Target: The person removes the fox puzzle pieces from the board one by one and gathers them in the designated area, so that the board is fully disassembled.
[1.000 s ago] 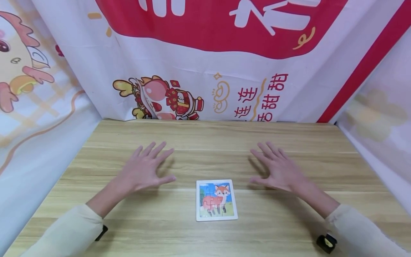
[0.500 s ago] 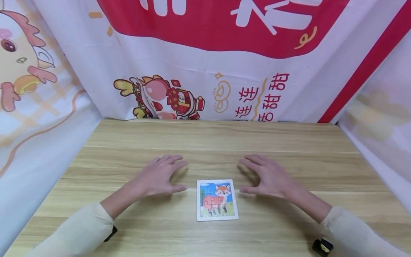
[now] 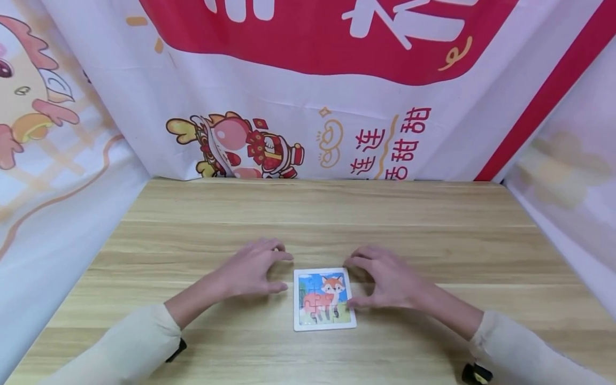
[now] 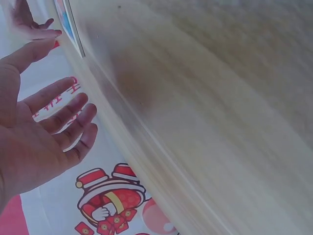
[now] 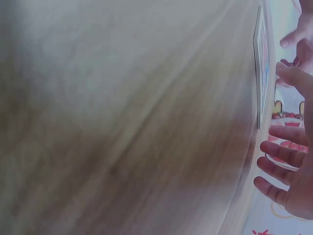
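Note:
A small square fox puzzle (image 3: 324, 299) in a white frame lies flat on the wooden table (image 3: 308, 214), near the front edge. My left hand (image 3: 251, 270) hovers just left of it with loosely curved fingers, and its thumb is close to the frame's left edge. On the other side, my right hand (image 3: 387, 278) has its thumb tip touching the frame's right edge and its fingers arched over the top right corner. The left wrist view shows the left hand (image 4: 46, 132) with spread fingers and the puzzle's edge (image 4: 68, 24). In the right wrist view, the fingers (image 5: 283, 156) are relaxed beside the puzzle's edge (image 5: 259, 63).
Printed cloth banners (image 3: 308, 107) hang behind the table and along both sides, walling it in. A black wrist device (image 3: 474, 372) sits at the right cuff and another (image 3: 178, 351) at the left cuff. Both wrist views are blurred.
Both hands have moved inward and toward me, from flat and spread on the table to curved beside the puzzle. The right thumb now touches its right edge.

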Available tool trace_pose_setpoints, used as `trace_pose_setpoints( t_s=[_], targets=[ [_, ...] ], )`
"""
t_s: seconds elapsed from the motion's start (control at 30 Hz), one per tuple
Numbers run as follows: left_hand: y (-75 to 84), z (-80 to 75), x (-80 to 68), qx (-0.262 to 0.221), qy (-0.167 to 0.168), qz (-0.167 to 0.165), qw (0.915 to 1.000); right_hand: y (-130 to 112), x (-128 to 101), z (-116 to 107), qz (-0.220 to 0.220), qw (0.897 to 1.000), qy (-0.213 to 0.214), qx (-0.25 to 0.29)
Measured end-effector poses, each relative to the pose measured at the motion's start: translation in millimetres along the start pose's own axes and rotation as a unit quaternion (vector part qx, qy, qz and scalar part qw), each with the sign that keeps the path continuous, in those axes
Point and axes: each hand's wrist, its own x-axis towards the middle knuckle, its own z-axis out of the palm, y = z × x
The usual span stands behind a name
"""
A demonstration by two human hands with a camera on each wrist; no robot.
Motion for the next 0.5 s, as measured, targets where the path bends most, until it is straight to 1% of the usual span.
trace_pose_setpoints(
  t_s=[0.17,0.3,0.5],
  targets=[
    [3.5,1.6,1.4,-0.021,-0.011,0.014,0.9996,-7.1,-1.6,2.2,-0.03,0.999,-0.006,0.011],
    [5.9,2.6,1.8,-0.038,-0.019,0.021,0.9989,-9.6,-2.5,3.2,-0.055,0.998,-0.016,0.01],
    [8.1,3.2,3.5,-0.054,-0.025,0.023,0.9979,-10.5,-1.8,4.1,-0.062,0.998,-0.027,0.0]
  ],
)
